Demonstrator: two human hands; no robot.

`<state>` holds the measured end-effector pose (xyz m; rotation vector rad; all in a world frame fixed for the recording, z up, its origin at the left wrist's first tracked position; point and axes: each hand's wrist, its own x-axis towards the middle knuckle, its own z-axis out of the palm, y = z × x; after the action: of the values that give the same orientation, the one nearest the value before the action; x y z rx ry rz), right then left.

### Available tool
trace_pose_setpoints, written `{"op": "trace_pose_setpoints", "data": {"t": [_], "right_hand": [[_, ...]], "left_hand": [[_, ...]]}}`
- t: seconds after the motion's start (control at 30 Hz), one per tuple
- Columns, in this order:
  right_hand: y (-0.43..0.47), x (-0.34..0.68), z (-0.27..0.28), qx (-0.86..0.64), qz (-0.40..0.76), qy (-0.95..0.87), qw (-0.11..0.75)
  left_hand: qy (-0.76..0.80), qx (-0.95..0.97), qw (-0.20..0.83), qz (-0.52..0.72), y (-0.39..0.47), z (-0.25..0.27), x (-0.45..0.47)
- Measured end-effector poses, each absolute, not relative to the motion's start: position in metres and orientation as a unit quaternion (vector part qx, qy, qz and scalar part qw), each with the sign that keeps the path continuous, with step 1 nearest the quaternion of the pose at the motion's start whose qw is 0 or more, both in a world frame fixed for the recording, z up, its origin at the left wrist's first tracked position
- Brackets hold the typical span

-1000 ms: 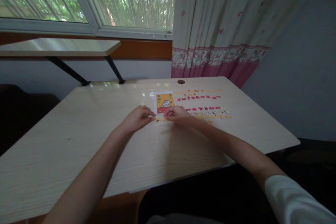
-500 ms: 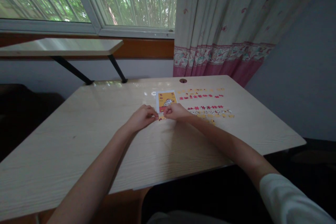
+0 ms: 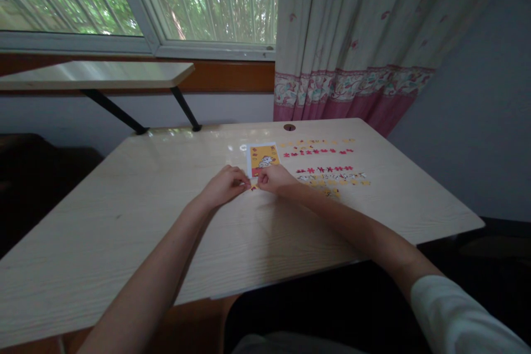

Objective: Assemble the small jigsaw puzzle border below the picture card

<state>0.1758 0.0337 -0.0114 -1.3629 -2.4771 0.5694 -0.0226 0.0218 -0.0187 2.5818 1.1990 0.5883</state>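
Observation:
Small yellow puzzle pieces [image 3: 254,188] lie on the table between my two hands, partly covered by fingers. My left hand [image 3: 227,183] rests on the table with thumb and fingers pinched at the left edge of these pieces. Close beside it, my right hand [image 3: 277,178] is closed with its fingers curled; whatever is at its fingertips is too small and hidden to make out. Just beyond the hands lies a picture card [image 3: 263,156] with a white animal on yellow and red, its lower right corner covered by my right hand.
To the right, rows of loose pieces lie sorted: red pieces [image 3: 317,151], more red pieces [image 3: 326,170], white patterned pieces [image 3: 344,176] and yellow pieces [image 3: 352,182]. A raised shelf [image 3: 124,73] stands at the table's back left. Behind are a window and a curtain [image 3: 352,38].
My right hand has shifted slightly left, closer to my left hand, and less of the yellow pieces shows between them. My left hand stays in place.

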Motion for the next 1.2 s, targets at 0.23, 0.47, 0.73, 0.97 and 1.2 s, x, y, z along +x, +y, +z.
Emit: {"op": "trace_pose_setpoints", "data": {"t": [0.23,0.47,0.73,0.97,1.2], "right_hand": [[0.040,0.178,-0.012,-0.421,0.172,-0.883,0.115],[0.042,0.178,-0.012,-0.360,0.188,-0.905,0.127],[0.047,0.242,0.001,-0.347,0.155,-0.913,0.148],[0.046,0.296,0.000,-0.429,0.125,-0.879,0.163],[0.047,0.314,-0.007,-0.443,0.118,-0.865,0.204]], "left_hand": [[0.402,0.885,0.115,0.206,0.021,-0.017,-0.022],[0.398,0.886,0.117,0.206,0.020,-0.017,-0.021],[0.419,0.868,0.120,0.238,0.017,-0.015,-0.024],[0.367,0.894,0.149,0.210,0.017,-0.017,-0.023],[0.373,0.912,0.104,0.138,0.011,-0.014,-0.018]]}}
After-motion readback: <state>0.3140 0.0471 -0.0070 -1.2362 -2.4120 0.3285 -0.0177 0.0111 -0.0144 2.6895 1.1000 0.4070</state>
